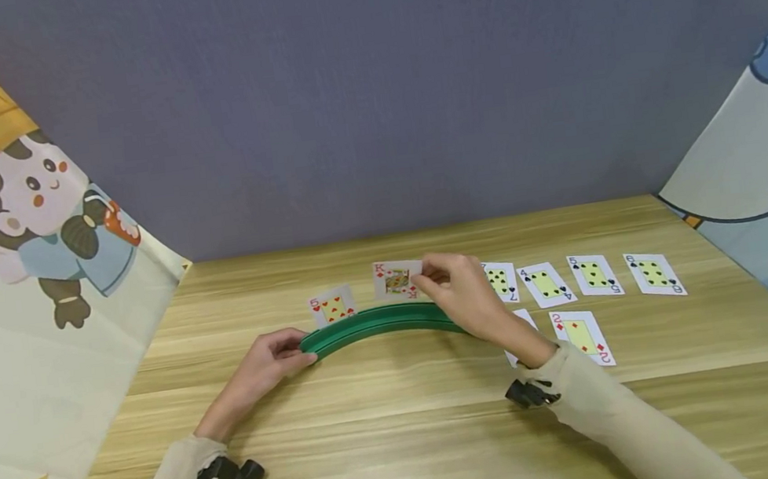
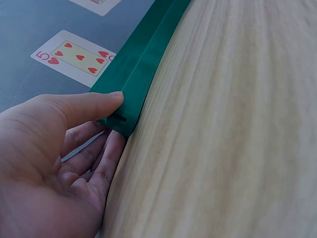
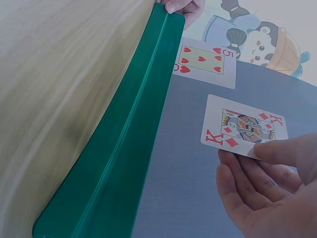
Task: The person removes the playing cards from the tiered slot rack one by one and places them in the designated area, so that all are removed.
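A curved green card holder (image 1: 372, 321) spans the space between the hands. My left hand (image 1: 277, 358) grips its left end, thumb on the front face and fingers behind and beneath, as the left wrist view shows. The five of hearts (image 2: 74, 57) stands in the holder near that end, its lower part hidden. My right hand (image 1: 457, 290) pinches the king of diamonds (image 3: 242, 126) by one edge between thumb and fingers. In the right wrist view this card is apart from the holder, face toward the camera. The right hand covers the holder's right end in the head view.
On the wooden table (image 1: 379, 445), a row of black-suit cards lies at the right, among them a four (image 1: 547, 285), a five (image 1: 596, 275) and a six (image 1: 655, 274). The two of diamonds (image 1: 582, 338) lies nearer, beside a card partly under the right forearm. A grey wall (image 1: 368, 99) stands behind.
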`<state>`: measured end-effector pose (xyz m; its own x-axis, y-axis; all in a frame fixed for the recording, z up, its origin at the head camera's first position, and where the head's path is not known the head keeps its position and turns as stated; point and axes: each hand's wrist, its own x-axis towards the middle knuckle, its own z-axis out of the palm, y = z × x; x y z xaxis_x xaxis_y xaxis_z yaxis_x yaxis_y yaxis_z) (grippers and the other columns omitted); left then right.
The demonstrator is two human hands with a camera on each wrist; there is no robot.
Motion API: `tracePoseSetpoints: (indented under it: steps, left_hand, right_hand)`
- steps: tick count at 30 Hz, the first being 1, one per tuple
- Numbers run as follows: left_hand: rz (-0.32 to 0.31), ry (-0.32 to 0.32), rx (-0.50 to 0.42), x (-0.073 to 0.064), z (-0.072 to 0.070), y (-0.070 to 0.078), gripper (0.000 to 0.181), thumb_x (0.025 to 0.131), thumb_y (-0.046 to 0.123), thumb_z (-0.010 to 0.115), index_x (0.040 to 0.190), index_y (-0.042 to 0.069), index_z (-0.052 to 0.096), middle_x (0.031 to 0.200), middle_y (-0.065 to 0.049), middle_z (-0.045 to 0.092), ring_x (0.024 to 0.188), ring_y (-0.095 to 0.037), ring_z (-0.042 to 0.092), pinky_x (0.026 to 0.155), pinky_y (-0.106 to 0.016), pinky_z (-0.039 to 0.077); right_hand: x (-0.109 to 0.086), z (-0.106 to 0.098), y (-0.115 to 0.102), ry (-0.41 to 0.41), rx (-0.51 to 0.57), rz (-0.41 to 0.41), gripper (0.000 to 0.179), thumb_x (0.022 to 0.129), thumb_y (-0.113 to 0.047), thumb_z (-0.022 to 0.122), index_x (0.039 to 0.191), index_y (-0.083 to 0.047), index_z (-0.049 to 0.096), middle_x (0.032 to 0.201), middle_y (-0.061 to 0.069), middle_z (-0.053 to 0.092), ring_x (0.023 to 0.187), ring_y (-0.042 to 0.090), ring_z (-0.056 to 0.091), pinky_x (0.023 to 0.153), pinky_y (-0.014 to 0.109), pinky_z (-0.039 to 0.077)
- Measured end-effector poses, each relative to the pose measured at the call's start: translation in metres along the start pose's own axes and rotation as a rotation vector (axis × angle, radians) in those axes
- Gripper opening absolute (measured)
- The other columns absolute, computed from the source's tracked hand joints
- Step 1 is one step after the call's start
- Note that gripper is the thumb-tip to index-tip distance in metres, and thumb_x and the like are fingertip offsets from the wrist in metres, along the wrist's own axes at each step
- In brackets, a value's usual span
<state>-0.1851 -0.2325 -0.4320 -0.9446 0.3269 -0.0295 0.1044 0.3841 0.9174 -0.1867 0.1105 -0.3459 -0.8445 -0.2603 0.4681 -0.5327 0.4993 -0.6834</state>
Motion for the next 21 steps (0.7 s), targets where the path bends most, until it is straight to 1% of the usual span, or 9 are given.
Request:
tracePoseSetpoints:
  steps: [8,13,17,21]
  left_hand:
    - [0.002,-0.003,-0.008,0.001,0.0,-0.001,0.036,0.088,0.016,0.077,0.118,0.0,0.067,0.111,-0.017,0.067,0.094,-0.021,0.067,0.08,-0.026,0.056]
    - [-0.001,0.0,-0.004,0.001,0.0,-0.001,0.036,0.088,0.017,0.077,0.118,-0.001,0.067,0.11,-0.017,0.067,0.093,-0.021,0.067,0.079,-0.025,0.056]
    - [-0.006,0.005,-0.002,0.002,0.0,-0.002,0.037,0.087,0.017,0.077,0.118,-0.001,0.067,0.11,-0.017,0.067,0.094,-0.021,0.067,0.079,-0.025,0.056]
    - [-0.008,0.008,0.001,0.001,0.0,-0.001,0.037,0.087,0.018,0.077,0.118,0.0,0.067,0.11,-0.016,0.067,0.093,-0.021,0.066,0.079,-0.025,0.056]
  right_hand:
    - [-0.006,-0.011,0.0,-0.003,-0.011,-0.004,0.013,0.096,-0.01,0.067,0.085,-0.003,0.07,0.083,0.008,0.072,0.08,0.02,0.071,0.08,0.037,0.058]
    - [-0.01,-0.018,0.0,0.02,-0.034,-0.009,0.012,0.095,-0.01,0.068,0.086,-0.004,0.071,0.084,0.009,0.073,0.08,0.019,0.071,0.079,0.037,0.058]
    - [-0.014,-0.024,0.002,0.035,-0.054,-0.023,0.012,0.095,-0.012,0.068,0.085,-0.006,0.071,0.084,0.006,0.073,0.081,0.02,0.071,0.077,0.041,0.058]
    - [-0.018,-0.03,0.004,0.03,-0.06,-0.011,0.011,0.096,-0.013,0.068,0.086,-0.008,0.071,0.085,0.004,0.073,0.084,0.021,0.071,0.078,0.043,0.058]
